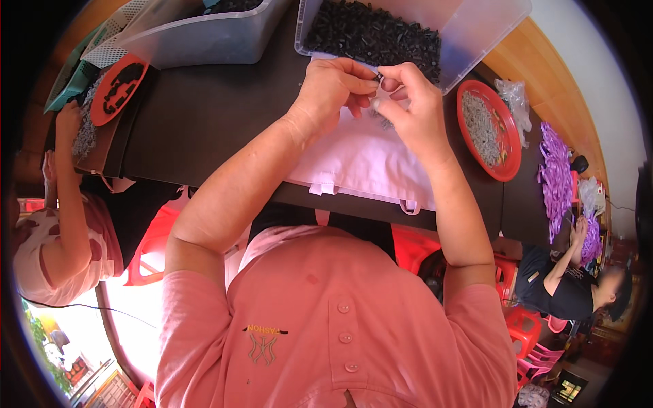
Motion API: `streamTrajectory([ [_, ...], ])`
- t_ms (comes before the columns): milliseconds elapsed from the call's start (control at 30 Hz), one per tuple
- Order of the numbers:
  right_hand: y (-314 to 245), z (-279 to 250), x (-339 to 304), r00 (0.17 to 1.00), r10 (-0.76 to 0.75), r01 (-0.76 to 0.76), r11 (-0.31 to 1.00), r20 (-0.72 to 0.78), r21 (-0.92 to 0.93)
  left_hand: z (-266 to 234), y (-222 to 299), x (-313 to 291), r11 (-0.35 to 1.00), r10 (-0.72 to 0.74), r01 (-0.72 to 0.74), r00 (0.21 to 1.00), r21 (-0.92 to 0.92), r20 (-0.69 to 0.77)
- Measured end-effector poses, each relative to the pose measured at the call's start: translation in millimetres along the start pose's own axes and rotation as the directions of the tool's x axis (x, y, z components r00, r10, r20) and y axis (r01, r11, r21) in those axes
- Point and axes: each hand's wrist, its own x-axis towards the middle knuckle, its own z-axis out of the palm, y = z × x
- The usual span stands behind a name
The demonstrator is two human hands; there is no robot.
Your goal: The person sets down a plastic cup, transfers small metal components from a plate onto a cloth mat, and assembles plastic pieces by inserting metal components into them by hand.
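Two hands, left hand (331, 87) and right hand (411, 102), are pinched shut on a small black part (378, 79) over the white cloth (360, 160). Assembly seems underway. Steady fingertip alignment is likely needed next.

A dark table (204, 122) fills the middle of the view, with a band of light wooden surface (537, 64) along its far right side. Red plastic stools (153, 248) stand under and beside it, and more red and pink stools (527, 340) cluster at the lower right. Strong daylight pours in at the lower left, where an open doorway (75, 340) gives onto a bright street with greenery. The right side of the room is dimmer, with dark furniture (598, 333) near the edge, too blurred to tell apart.
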Motion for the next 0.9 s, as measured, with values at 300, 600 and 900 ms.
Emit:
streamTrajectory([
  [300, 13, 11, 0, 0.973, -0.192, 0.14, 0.931, -0.126, -0.338, 3, -2, 3, 0.999, -0.001, 0.004, 0.996, -0.04, 0.089],
  [600, 7, -2, -1, 0.971, -0.136, 0.104, 0.981, -0.198, -0.163, 0, -1, 3, 0.974, -0.118, 0.156, 0.968, -0.162, 0.221],
  [900, 9, -5, -5, 0.976, -0.068, 0.06, 0.997, -0.207, -0.047, 6, 5, -1, 0.985, -0.113, 0.138, 0.967, -0.099, 0.227],
])
